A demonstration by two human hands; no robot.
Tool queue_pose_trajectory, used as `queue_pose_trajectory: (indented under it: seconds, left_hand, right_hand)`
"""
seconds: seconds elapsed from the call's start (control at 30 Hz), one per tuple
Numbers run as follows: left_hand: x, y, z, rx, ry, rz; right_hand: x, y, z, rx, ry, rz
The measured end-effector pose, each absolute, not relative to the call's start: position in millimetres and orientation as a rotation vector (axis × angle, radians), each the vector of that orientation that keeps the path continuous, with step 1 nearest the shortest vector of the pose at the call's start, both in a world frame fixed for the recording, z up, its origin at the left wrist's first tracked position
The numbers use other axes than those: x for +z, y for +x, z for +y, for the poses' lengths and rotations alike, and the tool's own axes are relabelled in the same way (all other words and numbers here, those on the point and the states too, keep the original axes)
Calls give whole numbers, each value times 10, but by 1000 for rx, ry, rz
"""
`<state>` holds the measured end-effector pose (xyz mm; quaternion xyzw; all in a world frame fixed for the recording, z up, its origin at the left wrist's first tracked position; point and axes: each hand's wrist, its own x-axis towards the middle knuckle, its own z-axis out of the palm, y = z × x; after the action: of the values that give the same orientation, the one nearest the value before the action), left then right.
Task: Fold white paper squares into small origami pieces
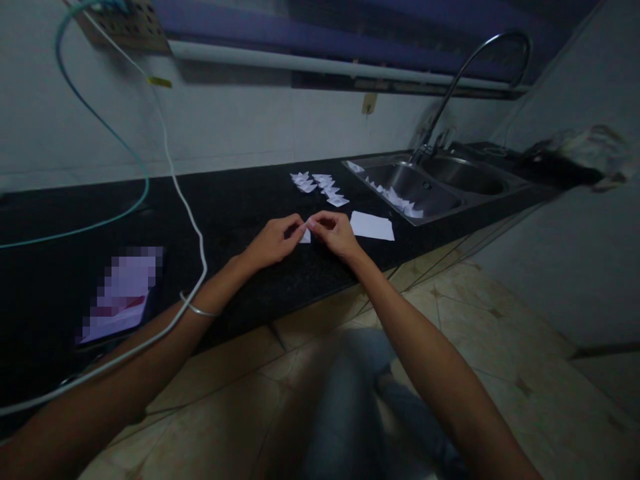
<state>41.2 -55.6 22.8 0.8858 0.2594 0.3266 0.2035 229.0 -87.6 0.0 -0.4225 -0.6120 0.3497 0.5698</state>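
My left hand point(273, 240) and my right hand point(334, 233) meet over the black countertop point(235, 200), fingertips pinched together on a small white folded paper piece point(305, 235). Both hands are closed on it. A flat white paper sheet point(372, 226) lies just right of my right hand. Several small folded white paper pieces point(320, 185) sit in a cluster farther back on the counter. A thin bracelet circles my left wrist.
A steel double sink point(425, 183) with a tall curved tap point(465, 67) sits at the right, with white paper scraps point(400, 200) in its near basin. A phone point(123, 293) lies at the left. A white cable point(195, 227) and a teal cable point(125, 147) cross the counter.
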Motion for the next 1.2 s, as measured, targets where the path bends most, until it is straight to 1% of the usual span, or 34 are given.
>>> queue_pose_trajectory:
  seconds: [0.13,0.33,0.53,1.0,1.2]
  left_hand:
    - [228,410,-523,940,2326,703]
    - [180,450,-434,1040,1826,696]
    - [229,420,-438,1016,1483,666]
    - [279,407,-473,895,1374,581]
    - [291,424,-508,888,1419,651]
  right_hand:
    - [-13,2297,-870,840,-999,-1449]
    - [-18,2299,-848,1002,-972,-1322]
    - [24,2273,-882,1058,-986,-1355]
    - [-14,2202,-894,811,-1074,-1568]
    - [-27,2200,-898,762,-1109,-1621]
